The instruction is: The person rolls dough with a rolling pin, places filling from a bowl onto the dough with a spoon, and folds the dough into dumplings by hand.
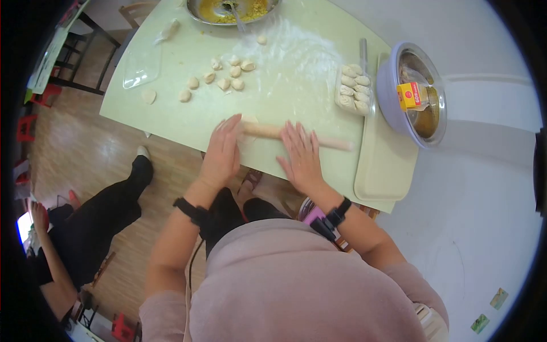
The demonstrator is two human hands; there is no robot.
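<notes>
A wooden rolling pin (268, 131) lies across the near part of the pale green table (171, 114). My left hand (221, 153) rests flat on its left end and my right hand (300, 155) presses flat on its middle, fingers spread. A small flattened piece of dough (248, 120) peeks out under the pin by my left hand. The pin's right end sticks out past my right hand.
Several small dough lumps (225, 77) sit on the floured table beyond. A tray of folded dumplings (354, 88) is at right, beside a metal bowl in a purple basin (419, 94). A filling bowl (233, 10) stands at the far edge. Another person (85, 228) sits lower left.
</notes>
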